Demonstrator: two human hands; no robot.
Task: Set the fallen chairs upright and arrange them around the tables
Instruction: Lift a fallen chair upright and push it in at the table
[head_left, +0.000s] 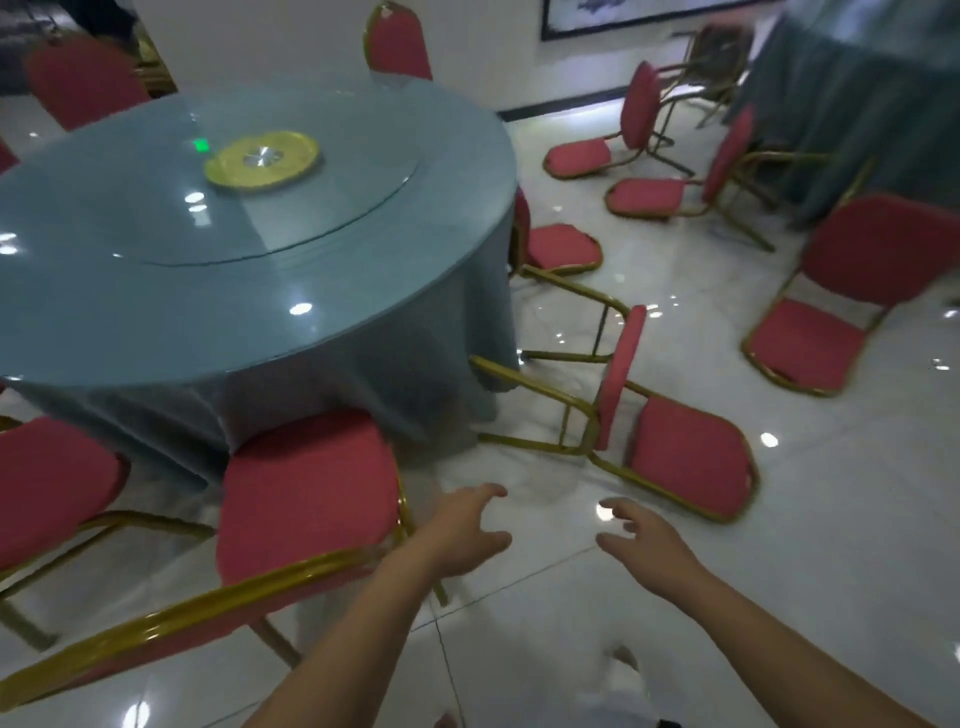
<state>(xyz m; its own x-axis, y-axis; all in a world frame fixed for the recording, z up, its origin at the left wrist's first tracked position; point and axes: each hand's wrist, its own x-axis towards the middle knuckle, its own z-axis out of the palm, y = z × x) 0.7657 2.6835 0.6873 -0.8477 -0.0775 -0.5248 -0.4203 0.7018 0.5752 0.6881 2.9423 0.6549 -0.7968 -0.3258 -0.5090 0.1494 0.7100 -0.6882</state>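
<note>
Nearest fallen chair (685, 457), red padded w/ gold metal tube frame, lies on its back on the glossy white tile floor (841, 545), right of the round table w/ blue-grey cloth (363, 332), legs pointing at the cloth. Prob. light-ish, w/ a rigid frame that won't flex. Pads soft, tube smooth & maybe slick, feet could skid on tile. Best grip: backrest top rail + a seat-edge tube, then tip up. Left hand (467, 530) & right hand (644, 540) both empty, fingers spread & loosely curled, stretched fwd. Chair is just beyond the fingertips, not touching. Other fallen chairs (649, 195) lie far right.
</note>
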